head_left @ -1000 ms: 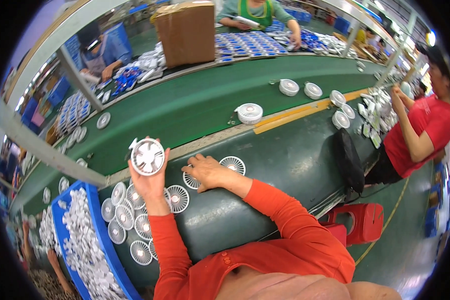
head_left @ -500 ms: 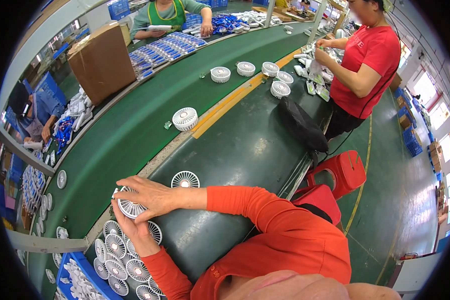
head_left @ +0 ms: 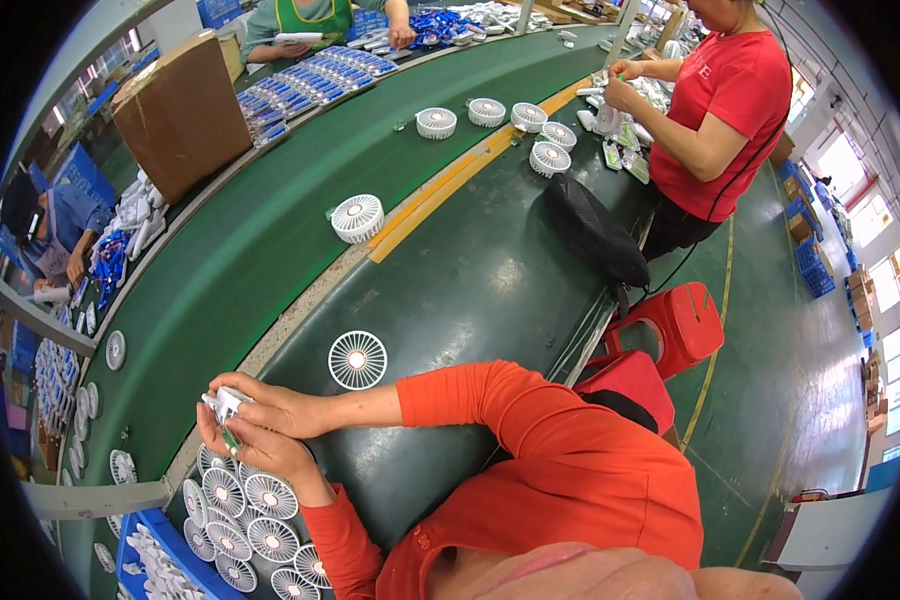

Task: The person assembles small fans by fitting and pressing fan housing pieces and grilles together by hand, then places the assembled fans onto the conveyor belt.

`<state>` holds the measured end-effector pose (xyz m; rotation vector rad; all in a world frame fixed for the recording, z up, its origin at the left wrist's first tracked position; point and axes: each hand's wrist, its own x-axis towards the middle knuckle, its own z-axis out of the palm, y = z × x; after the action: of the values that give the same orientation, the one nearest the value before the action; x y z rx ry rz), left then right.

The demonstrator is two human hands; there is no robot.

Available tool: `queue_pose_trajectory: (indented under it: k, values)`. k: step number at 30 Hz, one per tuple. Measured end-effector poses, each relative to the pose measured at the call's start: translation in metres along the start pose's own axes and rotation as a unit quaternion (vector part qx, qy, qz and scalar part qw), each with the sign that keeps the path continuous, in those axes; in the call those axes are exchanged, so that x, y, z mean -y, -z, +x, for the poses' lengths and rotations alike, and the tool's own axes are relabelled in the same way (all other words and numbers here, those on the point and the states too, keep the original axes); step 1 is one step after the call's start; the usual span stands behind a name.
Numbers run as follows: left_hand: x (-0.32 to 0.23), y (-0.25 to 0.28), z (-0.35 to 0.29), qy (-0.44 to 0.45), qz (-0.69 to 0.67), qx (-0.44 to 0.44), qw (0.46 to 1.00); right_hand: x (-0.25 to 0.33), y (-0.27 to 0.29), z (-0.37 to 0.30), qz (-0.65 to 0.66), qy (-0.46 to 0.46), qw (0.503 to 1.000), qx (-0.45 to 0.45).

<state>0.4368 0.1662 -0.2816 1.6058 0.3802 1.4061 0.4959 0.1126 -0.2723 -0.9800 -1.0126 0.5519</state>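
Note:
Both my hands are closed around a small white fan head, above the near left end of the dark green bench. My right hand grips it from the far side. My left hand holds it from the near side. A small green piece shows between the fingers; I cannot tell what it is. Much of the fan head is hidden by my fingers. A round white fan grille lies on the bench beyond my right wrist. Just below my left hand is a pile of similar white grilles.
A blue bin of small white parts stands at the lower left. White fan heads sit along the green conveyor belt. A black bag lies on the bench, red stools beside it. Several co-workers handle parts around the belt.
The fan head in my hands has been tipped from grille-up onto its side, and my fingers have closed in around it. My hands have shifted slightly toward the near left.

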Motion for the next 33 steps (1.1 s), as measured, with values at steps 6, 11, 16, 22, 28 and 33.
queue_pose_trajectory:
  k: [6, 11, 16, 22, 28, 33]
  values:
    - [0.013, -0.004, 0.007, 0.051, 0.019, 0.084, 0.995, -0.004, 0.03, 0.011, -0.145, -0.099, 0.984, -0.01]
    - [0.01, -0.009, 0.002, 0.06, 0.127, 0.206, 0.969, -0.022, 0.116, 0.023, -0.539, 0.066, 0.81, -0.22]
    - [0.004, 0.002, 0.01, 0.046, 0.147, 0.2, 0.968, 0.014, 0.145, 0.0, -0.619, -0.018, 0.764, -0.183]
    - [0.016, 0.01, 0.011, 0.045, 0.174, 0.222, 0.958, 0.047, 0.133, -0.053, -0.539, -0.118, 0.834, -0.003]
    - [0.004, -0.018, -0.02, 0.04, 0.085, 0.344, 0.934, 0.02, 0.232, -0.063, -0.675, -0.062, 0.7, -0.225]
    - [0.009, -0.027, -0.042, -0.027, 0.109, 0.427, 0.897, 0.001, 0.254, -0.056, -0.726, -0.043, 0.618, -0.299]
